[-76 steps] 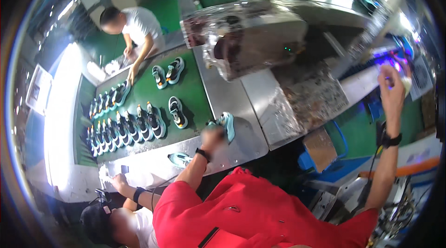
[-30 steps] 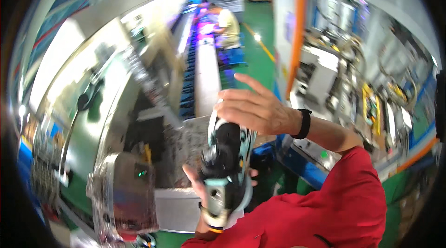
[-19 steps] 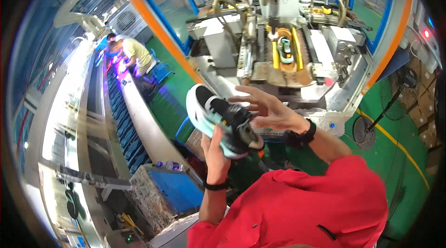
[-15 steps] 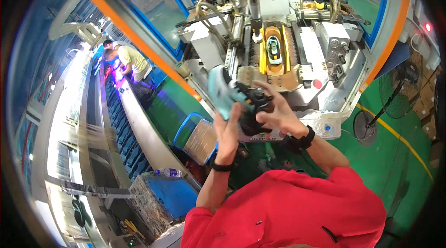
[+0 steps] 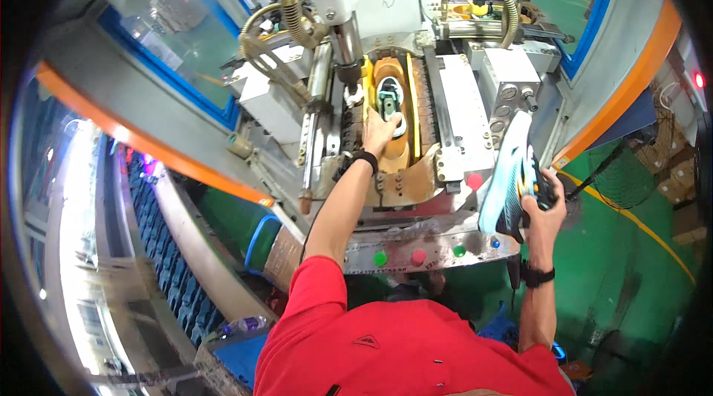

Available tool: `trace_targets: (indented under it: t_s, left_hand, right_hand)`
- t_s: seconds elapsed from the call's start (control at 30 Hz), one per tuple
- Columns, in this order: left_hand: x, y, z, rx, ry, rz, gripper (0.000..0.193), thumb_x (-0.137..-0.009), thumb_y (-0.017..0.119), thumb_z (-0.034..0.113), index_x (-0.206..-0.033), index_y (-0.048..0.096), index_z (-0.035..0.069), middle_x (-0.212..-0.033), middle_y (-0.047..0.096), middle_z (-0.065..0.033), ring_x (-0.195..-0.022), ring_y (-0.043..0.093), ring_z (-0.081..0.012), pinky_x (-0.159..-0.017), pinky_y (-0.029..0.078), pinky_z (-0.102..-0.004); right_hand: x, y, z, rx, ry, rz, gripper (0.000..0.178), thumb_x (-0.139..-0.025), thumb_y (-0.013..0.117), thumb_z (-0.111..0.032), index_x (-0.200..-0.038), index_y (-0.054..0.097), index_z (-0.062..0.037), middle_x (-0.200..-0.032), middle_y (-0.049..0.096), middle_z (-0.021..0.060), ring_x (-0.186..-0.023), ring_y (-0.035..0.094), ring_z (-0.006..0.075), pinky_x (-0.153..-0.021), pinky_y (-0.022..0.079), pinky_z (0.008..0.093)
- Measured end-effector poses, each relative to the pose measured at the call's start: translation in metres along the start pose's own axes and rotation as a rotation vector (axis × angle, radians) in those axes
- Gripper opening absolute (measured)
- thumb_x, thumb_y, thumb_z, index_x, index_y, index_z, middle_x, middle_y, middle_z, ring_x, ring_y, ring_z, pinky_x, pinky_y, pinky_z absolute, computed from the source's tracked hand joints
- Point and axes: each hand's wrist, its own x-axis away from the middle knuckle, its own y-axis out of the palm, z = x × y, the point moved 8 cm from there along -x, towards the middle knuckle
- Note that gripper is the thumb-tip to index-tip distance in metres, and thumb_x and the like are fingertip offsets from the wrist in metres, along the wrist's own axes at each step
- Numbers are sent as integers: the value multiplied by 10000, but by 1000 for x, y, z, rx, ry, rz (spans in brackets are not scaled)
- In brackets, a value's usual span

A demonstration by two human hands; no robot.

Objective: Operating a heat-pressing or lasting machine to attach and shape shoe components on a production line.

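Observation:
My left hand [image 5: 380, 134] reaches forward into the machine and has its fingers closed on the near end of a dark and pale-green shoe [image 5: 388, 99]. That shoe lies lengthwise in a brown cradle [image 5: 396, 149] between yellow side pads [image 5: 414, 110]. Out to the right, my right hand [image 5: 548, 207] grips a second shoe [image 5: 503, 181], light blue with a pale sole and a dark opening, held upright on its end in the air. Its fingers are partly hidden behind the dark part of the shoe.
A metal rod [image 5: 346, 47] hangs just left of the cradle. Green and red buttons [image 5: 418, 256] line the machine's front edge, and a red knob [image 5: 474, 181] sits to the right. Orange-edged door frames flank both sides. A conveyor [image 5: 160, 247] runs at left; a fan [image 5: 627, 173] stands at right.
Both hands were together on the light-blue shoe before the machine. Now the right hand has carried it right, while the left has let go and reached forward to the shoe in the cradle.

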Motion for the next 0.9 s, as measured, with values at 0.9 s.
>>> trace_targets:
  t_s: [0.9]
  left_hand:
    - [338,-226,-71,1281,-430,27,709,-836,639,35,-1436,291,-113,-1330,523,-153,-1218,533,-230,-1082,373,-353]
  right_hand:
    - [-162,429,127,1072,-267,-478,376,-767,617,-178,-1080,576,25,-999,680,259,-953,670,395,-825,539,465]
